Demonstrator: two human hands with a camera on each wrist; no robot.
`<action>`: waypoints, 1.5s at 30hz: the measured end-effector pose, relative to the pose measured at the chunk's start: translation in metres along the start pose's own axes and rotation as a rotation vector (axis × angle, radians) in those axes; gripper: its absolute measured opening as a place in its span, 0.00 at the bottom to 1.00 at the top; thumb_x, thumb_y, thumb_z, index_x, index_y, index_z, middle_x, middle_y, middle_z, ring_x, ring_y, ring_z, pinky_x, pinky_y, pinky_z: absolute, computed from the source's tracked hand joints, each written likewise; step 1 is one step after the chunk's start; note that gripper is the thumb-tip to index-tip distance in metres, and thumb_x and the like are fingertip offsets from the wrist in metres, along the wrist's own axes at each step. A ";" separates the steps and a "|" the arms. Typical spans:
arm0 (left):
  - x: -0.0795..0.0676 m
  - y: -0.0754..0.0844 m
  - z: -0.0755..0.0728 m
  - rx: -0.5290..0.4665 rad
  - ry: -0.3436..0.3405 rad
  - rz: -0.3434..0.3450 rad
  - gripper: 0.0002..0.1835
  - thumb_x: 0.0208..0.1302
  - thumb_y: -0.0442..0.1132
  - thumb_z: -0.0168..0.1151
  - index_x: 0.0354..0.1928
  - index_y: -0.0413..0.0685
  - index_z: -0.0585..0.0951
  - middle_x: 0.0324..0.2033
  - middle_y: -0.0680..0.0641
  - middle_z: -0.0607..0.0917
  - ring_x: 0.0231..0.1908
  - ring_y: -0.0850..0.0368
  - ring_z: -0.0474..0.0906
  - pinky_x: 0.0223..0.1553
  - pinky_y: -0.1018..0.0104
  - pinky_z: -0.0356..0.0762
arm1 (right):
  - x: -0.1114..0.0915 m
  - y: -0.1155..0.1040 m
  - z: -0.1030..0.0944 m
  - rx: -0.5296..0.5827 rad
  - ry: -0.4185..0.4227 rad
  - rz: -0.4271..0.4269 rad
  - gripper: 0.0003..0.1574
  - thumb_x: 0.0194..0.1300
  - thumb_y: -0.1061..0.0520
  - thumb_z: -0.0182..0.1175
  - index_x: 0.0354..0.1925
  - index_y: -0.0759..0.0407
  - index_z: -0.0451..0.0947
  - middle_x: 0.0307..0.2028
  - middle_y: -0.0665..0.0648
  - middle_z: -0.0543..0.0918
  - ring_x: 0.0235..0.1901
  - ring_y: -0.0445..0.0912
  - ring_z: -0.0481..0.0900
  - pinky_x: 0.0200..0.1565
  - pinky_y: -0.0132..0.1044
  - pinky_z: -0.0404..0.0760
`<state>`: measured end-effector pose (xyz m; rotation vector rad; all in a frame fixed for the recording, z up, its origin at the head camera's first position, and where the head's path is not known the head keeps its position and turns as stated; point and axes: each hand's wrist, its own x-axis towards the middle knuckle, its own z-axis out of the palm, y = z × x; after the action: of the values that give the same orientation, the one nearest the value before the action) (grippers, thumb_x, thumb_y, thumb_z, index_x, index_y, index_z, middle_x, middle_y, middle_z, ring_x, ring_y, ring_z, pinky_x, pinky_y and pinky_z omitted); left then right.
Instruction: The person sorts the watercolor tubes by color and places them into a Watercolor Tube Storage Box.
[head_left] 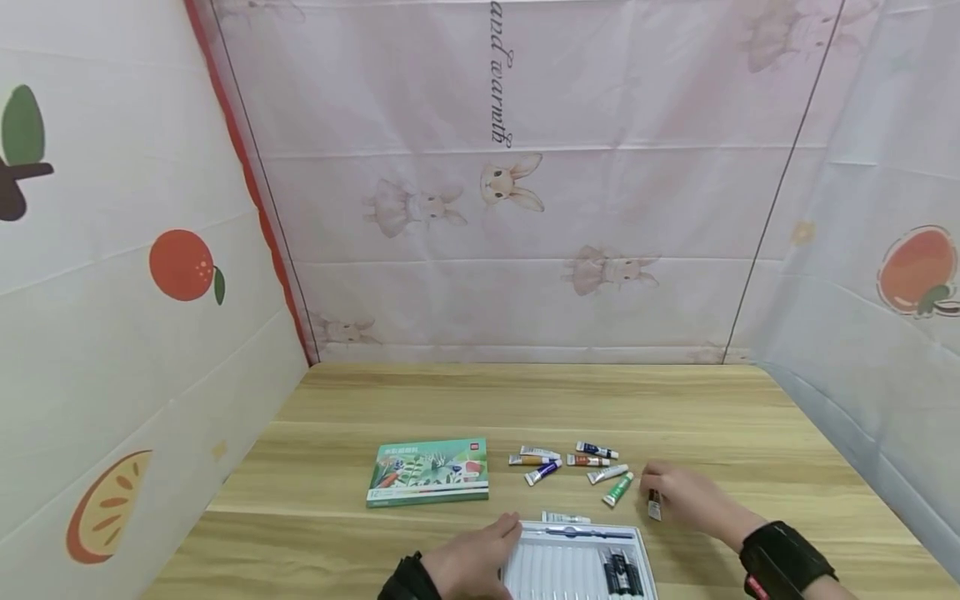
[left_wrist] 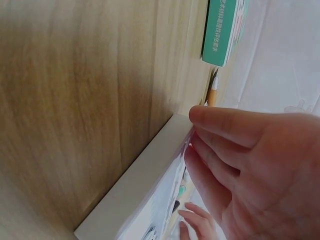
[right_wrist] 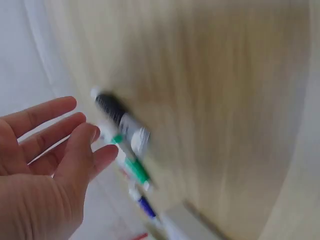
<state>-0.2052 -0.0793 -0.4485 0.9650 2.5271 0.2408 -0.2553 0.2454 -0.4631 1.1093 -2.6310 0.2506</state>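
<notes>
the left hand point(head_left: 480, 557) rests extended fingers against one white tray point(head_left: 536, 562) containing three dark tubes point(head_left: 621, 575) and one brush point(head_left: 588, 533). the right hand point(head_left: 686, 493), fingers loose and gripping nothing, is beside one black tube point(head_left: 655, 506); eight other tubes point(head_left: 617, 490) lie between and beyond both hands.

Smooth plastic tray point(head_left: 551, 568), wood-grained table point(head_left: 300, 521)

From here I see a white tray point(head_left: 551, 571) against the left hand point(head_left: 480, 557), a green box point(head_left: 429, 473) printed with plants beyond that hand, and, by the right hand point(head_left: 686, 497), a black-and-grey tube point(right_wrist: 115, 110) near a green-and-white tube point(head_left: 618, 490).
</notes>
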 end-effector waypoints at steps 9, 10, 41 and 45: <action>0.000 0.002 -0.002 -0.002 -0.006 -0.002 0.44 0.39 0.57 0.58 0.59 0.44 0.56 0.59 0.49 0.54 0.57 0.61 0.49 0.52 0.68 0.55 | -0.014 0.012 0.010 -0.060 -0.027 0.080 0.11 0.39 0.64 0.63 0.23 0.51 0.72 0.23 0.45 0.70 0.22 0.36 0.68 0.21 0.29 0.69; 0.000 0.002 -0.002 -0.005 -0.007 -0.003 0.44 0.39 0.57 0.58 0.59 0.44 0.56 0.59 0.49 0.54 0.56 0.61 0.49 0.52 0.68 0.55 | -0.014 0.012 0.011 -0.057 -0.028 0.107 0.12 0.39 0.62 0.63 0.25 0.52 0.73 0.24 0.45 0.71 0.23 0.37 0.69 0.21 0.30 0.70; -0.001 0.001 -0.003 0.008 -0.012 0.016 0.43 0.41 0.58 0.57 0.58 0.43 0.57 0.58 0.48 0.54 0.56 0.61 0.49 0.52 0.69 0.55 | -0.014 0.001 0.017 -0.045 0.041 -0.083 0.15 0.39 0.68 0.58 0.25 0.50 0.72 0.24 0.43 0.67 0.23 0.34 0.65 0.20 0.28 0.69; -0.001 0.002 -0.003 0.009 -0.014 0.016 0.43 0.41 0.58 0.57 0.58 0.43 0.57 0.58 0.48 0.54 0.56 0.61 0.49 0.52 0.69 0.55 | -0.013 0.000 0.016 -0.049 0.047 -0.074 0.14 0.39 0.67 0.58 0.25 0.50 0.72 0.24 0.43 0.67 0.23 0.34 0.66 0.20 0.29 0.69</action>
<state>-0.2046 -0.0789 -0.4447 0.9866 2.5107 0.2272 -0.2491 0.2500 -0.4828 1.1680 -2.5349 0.1938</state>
